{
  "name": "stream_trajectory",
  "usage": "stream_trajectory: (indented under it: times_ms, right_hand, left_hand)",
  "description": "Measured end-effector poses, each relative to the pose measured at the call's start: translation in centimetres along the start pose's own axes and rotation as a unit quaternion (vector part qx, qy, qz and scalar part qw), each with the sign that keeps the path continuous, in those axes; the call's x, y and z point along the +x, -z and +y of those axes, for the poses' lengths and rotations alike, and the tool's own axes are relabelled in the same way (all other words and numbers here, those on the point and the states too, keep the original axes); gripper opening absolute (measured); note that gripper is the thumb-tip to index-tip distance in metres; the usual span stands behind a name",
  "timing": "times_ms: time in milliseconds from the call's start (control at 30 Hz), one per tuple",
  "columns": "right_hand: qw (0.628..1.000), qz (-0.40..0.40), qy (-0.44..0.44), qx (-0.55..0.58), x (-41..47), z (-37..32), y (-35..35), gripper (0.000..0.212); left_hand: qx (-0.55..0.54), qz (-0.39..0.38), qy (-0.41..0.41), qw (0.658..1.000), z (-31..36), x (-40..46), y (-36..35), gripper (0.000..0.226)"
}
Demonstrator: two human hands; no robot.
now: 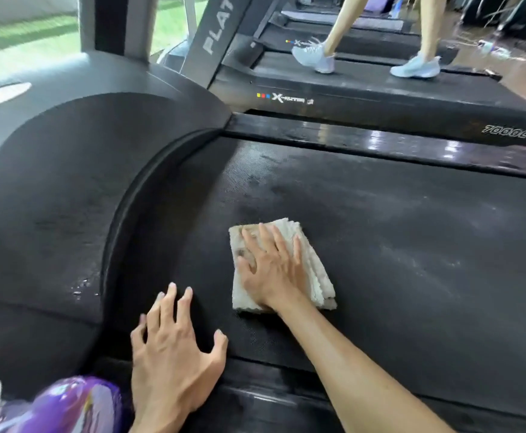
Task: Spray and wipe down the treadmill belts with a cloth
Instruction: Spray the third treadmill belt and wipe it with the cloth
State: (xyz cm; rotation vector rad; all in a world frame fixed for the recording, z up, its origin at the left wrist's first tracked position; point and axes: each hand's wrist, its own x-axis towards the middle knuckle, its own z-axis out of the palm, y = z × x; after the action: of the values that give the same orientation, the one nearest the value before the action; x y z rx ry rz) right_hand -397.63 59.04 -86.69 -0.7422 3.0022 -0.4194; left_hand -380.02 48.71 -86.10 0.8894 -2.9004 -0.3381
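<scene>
- Right hand (271, 270) flat, fingers spread, pressing folded cloth (313, 267) on treadmill belt (411, 245).
- Left hand (174, 348) splayed, empty, braced at belt's near edge.
- Purple item (77, 404) bottom-left, blurred; possibly the spray bottle.

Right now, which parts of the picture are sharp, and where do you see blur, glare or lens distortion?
Head view: the cloth, the right hand and left hand on the belt are sharp; the purple bottle at the lower left is blurred; glare shines on the far side rail; the wide lens bends the motor cover's edge.
</scene>
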Motion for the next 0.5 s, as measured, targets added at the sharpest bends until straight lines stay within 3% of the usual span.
stream_trajectory:
  times_ms: [100,200,333,500]
  right_hand:
    - [0.998,-0.017,0.051,0.013,-4.2,2.3,0.8,0.064]
    - [1.0,-0.019,0.013,0.005,-4.2,5.2,1.3,0.064]
    - [0.998,-0.015,-0.059,0.005,1.3,3.1,0.6,0.061]
    - [0.997,-0.05,0.062,-0.001,-1.3,1.3,1.4,0.076]
  left_hand:
    - [0.004,-0.005,0.0,1.0,0.0,0.0,-0.1,0.09]
    - [0.005,-0.01,-0.001,1.0,0.1,0.0,0.1,0.09]
    - [0.003,-0.009,-0.001,1.0,0.3,-0.3,0.7,0.092]
    - [0.001,-0.008,0.0,1.0,0.6,-0.4,1.1,0.094]
